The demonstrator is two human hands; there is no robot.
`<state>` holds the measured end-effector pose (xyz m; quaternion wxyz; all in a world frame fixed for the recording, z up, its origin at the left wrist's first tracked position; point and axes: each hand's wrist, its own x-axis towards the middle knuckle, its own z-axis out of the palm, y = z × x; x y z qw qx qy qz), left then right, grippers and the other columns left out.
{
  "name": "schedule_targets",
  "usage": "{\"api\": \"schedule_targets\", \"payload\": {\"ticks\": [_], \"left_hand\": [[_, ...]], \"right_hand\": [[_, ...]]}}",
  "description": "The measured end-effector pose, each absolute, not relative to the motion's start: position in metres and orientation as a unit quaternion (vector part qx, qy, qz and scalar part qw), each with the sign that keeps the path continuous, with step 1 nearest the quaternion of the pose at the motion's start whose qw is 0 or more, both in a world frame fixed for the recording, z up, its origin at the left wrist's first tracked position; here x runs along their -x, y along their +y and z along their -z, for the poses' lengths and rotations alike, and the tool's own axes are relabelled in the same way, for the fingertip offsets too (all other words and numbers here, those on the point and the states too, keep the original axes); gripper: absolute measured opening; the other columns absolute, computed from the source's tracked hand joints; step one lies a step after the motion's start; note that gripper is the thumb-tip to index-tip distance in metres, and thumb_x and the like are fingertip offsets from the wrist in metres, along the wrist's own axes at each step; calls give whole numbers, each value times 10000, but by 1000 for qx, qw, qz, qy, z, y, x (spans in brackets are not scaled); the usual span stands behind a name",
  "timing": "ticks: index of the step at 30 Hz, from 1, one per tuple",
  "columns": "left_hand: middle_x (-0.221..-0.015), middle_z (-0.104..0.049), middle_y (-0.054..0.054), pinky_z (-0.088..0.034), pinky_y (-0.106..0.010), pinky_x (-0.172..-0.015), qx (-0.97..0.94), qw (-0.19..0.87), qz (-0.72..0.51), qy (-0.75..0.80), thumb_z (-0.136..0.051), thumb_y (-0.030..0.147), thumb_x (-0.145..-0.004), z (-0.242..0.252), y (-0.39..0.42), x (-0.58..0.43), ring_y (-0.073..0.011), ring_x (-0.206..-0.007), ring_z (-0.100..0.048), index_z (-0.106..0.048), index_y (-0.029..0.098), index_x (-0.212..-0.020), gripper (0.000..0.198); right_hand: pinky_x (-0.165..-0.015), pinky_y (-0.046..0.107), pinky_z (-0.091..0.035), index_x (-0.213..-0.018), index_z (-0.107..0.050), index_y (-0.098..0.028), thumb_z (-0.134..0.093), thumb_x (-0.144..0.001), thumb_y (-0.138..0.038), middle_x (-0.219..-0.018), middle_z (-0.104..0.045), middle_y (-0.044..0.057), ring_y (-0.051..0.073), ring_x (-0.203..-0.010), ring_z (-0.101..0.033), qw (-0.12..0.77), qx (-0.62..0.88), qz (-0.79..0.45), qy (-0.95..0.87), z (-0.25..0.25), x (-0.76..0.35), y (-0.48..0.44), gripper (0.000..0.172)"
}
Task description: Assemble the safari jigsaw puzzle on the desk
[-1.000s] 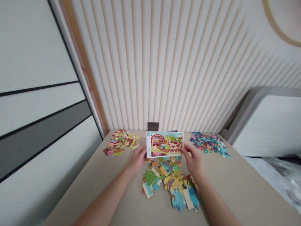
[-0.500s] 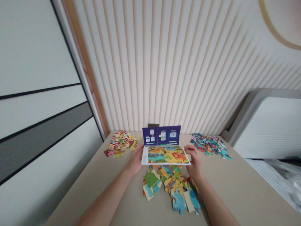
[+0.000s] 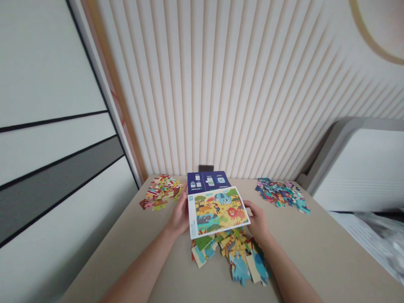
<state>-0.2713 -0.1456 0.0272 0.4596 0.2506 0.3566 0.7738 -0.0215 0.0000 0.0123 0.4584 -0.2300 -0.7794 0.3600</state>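
My left hand (image 3: 180, 215) grips the left edge of an open picture leaflet (image 3: 220, 211), its fingers partly hidden behind the paper. On the right edge, my right hand (image 3: 256, 220) is closed with thumb and fingers around the paper. The near page shows a colourful animal scene with an elephant, a lion and a hippo. Behind it rises a dark blue page (image 3: 208, 181) with small white diagrams. Just below the leaflet lies a loose heap of large jigsaw pieces (image 3: 239, 267) in blue, yellow and green, partly covered by it.
Another pile of jigsaw pieces (image 3: 163, 190), red and yellow, lies at the table's back left. A blue and purple pile (image 3: 283, 193) lies at the back right. A small dark block (image 3: 206, 168) is by the ribbed wall. Clear plastic wrapping (image 3: 390, 237) lies right of the table (image 3: 142, 259).
The leaflet's picture page has tipped up to face me more and turned slightly, its right side rising. The blue page has leaned back and shifted left. Both hands keep their hold.
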Motion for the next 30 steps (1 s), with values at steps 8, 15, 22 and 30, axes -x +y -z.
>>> {"api": "schedule_targets", "payload": {"ticks": [8,15,22,30], "left_hand": [[-1329,-639,-77,-526,-350,-968,-371,376,-757,385,-811,291,-785,-35,-148,271,-226,-1161,-650,-75,374,-1592,1095],[-1051,-739,-64,-489,-335,-1017,-425,276,-709,490,-781,199,-749,-35,-155,275,-231,-1074,-670,-645,243,-1294,563],[-1108,-680,-83,-428,-458,-1078,-546,80,-622,555,-702,182,-796,-31,-155,281,-304,-1134,-600,-765,283,-1038,269],[-982,-673,-83,-457,-352,-976,-449,141,-697,541,-775,268,-787,-26,-149,271,-278,-1045,-615,-717,233,-914,144]], "right_hand": [[-939,462,-538,-1138,-759,-252,-529,-931,-398,-1151,-751,79,298,-1069,-685,478,231,-459,-713,-8,16,4,343],[-896,416,-526,-1491,-453,-248,-668,-902,-389,-912,-731,32,212,-897,-674,505,256,-454,-689,-13,28,0,643],[-929,432,-496,-931,-733,-255,-658,-888,-340,-1136,-646,94,272,-1100,-606,524,222,-339,-749,-14,24,7,121],[-709,329,-488,-871,-663,-227,-635,-909,-407,-863,-622,40,203,-783,-569,515,268,-312,-752,-14,27,8,186]]}}
